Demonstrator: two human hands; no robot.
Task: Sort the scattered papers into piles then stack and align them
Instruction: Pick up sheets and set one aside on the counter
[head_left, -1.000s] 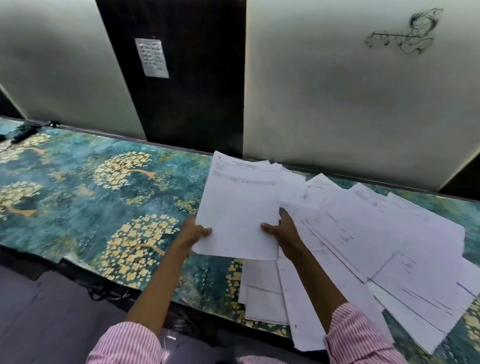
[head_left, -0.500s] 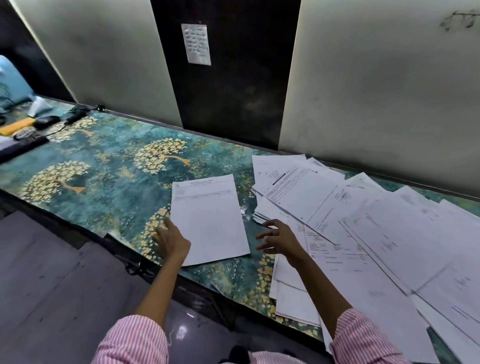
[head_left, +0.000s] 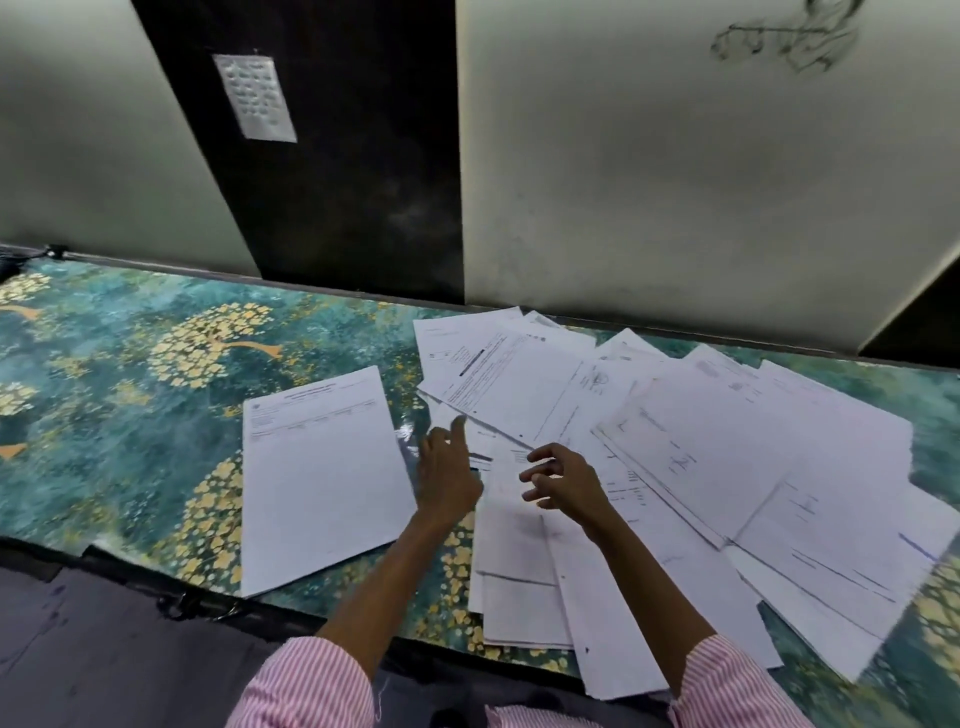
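I record the left hand (head_left: 448, 480) as empty: index finger straight and aimed at the left edge of the heap, the other fingers relaxed. I cannot tell whether the fingertip touches paper. The right hand (head_left: 569, 486) is just to its right, fingers loosely curled and apart, gripping nothing, poised over the near-left part of the scattered papers (head_left: 727, 467).

Those papers lie fanned and overlapping across the right half of the table, from near its far edge to past its near edge, at mixed angles, unaligned. A single sheet (head_left: 322, 478) lies flat and alone left of both hands, print side up, slightly skewed, apart from the heap.

Everything rests on a teal table cover (head_left: 130, 395) patterned with gold trees. Beyond the table stand pale wall panels and a dark panel (head_left: 363, 182) bearing a small note (head_left: 254, 96).
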